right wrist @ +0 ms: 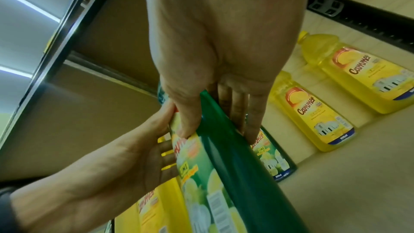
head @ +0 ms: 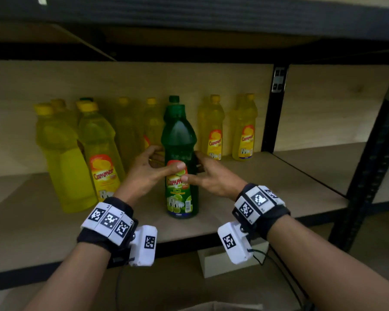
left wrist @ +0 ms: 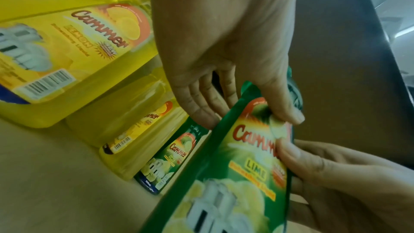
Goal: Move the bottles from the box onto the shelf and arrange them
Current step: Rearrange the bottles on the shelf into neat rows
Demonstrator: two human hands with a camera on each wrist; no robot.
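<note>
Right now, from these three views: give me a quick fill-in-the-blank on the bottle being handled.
1. Both hands grip a ____ bottle.
2. Its label names the flavour ____.
3. It stands upright on the ____.
4. The left hand has its ____ on the label front.

Missing words: green; lime; shelf; thumb

Bare pale wooden shelf board (head: 267, 187) along the front edge and toward the right front corner: open passage there. Blocked at the left end by tall yellow plastic bottles (head: 99, 149) crowding forward, at the back edge by a row of the same. Narrow gaps either side of the upright dark green plastic bottle (head: 181, 158). Black metal upright post (head: 275, 108) closing the right end; dark upper shelf (head: 189, 16) low overhead.
</note>
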